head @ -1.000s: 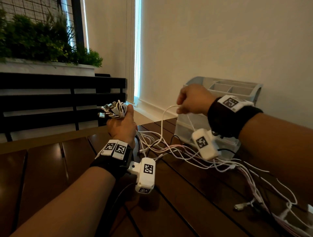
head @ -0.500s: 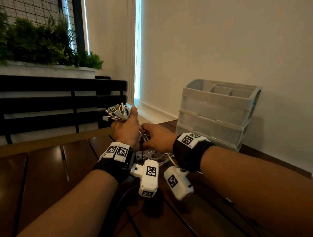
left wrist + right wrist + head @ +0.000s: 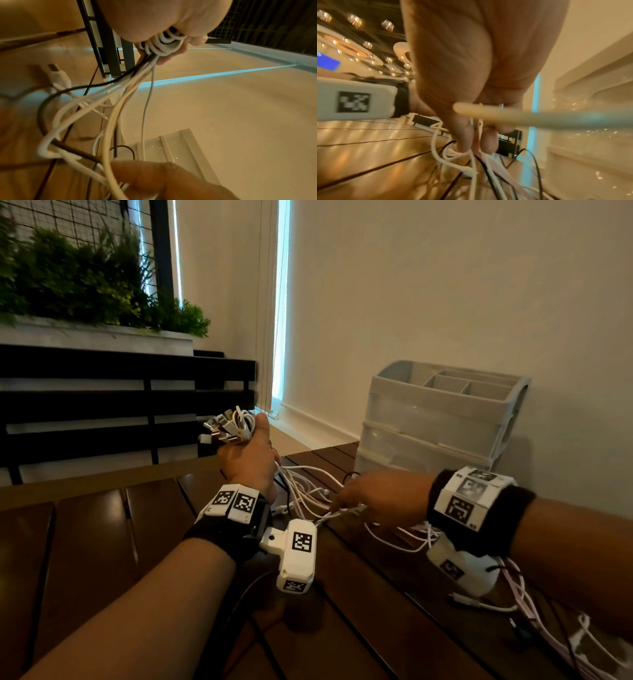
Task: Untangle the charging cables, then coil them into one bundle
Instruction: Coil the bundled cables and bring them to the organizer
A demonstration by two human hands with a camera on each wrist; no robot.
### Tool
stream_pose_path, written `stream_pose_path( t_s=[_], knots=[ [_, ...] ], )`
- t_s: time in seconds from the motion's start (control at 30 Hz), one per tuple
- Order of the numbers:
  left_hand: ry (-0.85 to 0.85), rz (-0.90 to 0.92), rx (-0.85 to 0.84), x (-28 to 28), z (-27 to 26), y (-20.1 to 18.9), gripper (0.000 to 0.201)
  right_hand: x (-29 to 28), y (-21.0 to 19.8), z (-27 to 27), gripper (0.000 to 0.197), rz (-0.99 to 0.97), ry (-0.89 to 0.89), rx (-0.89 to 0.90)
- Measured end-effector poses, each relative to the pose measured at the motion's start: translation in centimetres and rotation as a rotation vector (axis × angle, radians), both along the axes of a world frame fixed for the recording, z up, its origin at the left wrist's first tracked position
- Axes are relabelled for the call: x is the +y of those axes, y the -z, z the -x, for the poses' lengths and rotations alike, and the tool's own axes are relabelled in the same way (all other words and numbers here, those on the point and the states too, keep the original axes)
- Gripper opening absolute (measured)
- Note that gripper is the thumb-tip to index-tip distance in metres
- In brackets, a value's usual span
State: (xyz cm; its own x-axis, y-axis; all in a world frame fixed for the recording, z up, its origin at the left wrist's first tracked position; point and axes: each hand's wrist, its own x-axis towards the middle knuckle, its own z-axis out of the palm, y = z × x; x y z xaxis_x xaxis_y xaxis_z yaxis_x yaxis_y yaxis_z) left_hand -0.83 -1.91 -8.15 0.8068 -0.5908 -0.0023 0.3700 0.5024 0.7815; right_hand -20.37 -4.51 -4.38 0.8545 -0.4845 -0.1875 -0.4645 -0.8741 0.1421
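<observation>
1. The left hand (image 3: pixel 251 463) is raised above the dark wooden surface (image 3: pixel 102 535), its fingers wrapped tightly round a bunch of charging cables (image 3: pixel 308 491); the left wrist view shows white loops pressed between palm and fingers (image 3: pixel 197 40).
2. A cluster of connector ends (image 3: pixel 226 426) sticks up out of the top of that fist, beside the thumb.
3. Below the left hand the cables fan out, mostly white with at least one black strand among them, and run down onto the surface toward the right.
4. The right hand (image 3: pixel 380 498) sits low over the surface, just right of the left wrist, reaching into the loose strands.
5. In the right wrist view its fingers (image 3: pixel 465 140) are curled with several white cables passing between them, so it appears to be pinching a few strands, though the picture is blurred.
6. More cable trails along the surface under the right forearm to the lower right, still crossed and tangled.
7. A pale plastic drawer organiser (image 3: pixel 442 419) stands on the surface against the wall, behind the right hand.
8. A planter of green foliage (image 3: pixel 85 278) sits above a dark slatted bench at the left.
</observation>
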Motion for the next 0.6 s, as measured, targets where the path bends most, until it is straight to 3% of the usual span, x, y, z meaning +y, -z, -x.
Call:
stream_pose_path(
  t_s=[0.17, 0.3, 0.37, 0.47, 0.53, 0.6],
  knots=[
    [-0.074, 0.026, 0.012, 0.2, -1.4, -0.8, 0.022, -3.4, -2.1, 2.7, 0.017, 0.101, 0.182, 0.182],
    [-0.107, -0.01, -0.031, 0.1, -2.1, -0.3, 0.027, -5.7, -5.5, 4.9, 0.035, 0.363, 0.356, 0.141],
    [-0.078, -0.009, -0.038, 0.1, -1.1, -0.2, 0.04, -5.7, -6.5, 4.4, 0.043, 0.469, 0.385, 0.127],
    [-0.066, -0.004, -0.101, 0.1, 0.1, -0.2, 0.053, -5.2, -6.9, 2.2, 0.032, 0.31, 0.427, -0.089],
    [-0.05, -0.028, -0.138, 0.2, 0.7, -0.4, 0.052, -4.9, -7.1, 0.9, 0.023, 0.141, 0.469, -0.314],
    [-0.057, -0.046, -0.168, 0.5, 1.1, -0.6, 0.047, -5.1, -7.3, 0.0, 0.013, 0.09, 0.428, -0.54]
  ],
)
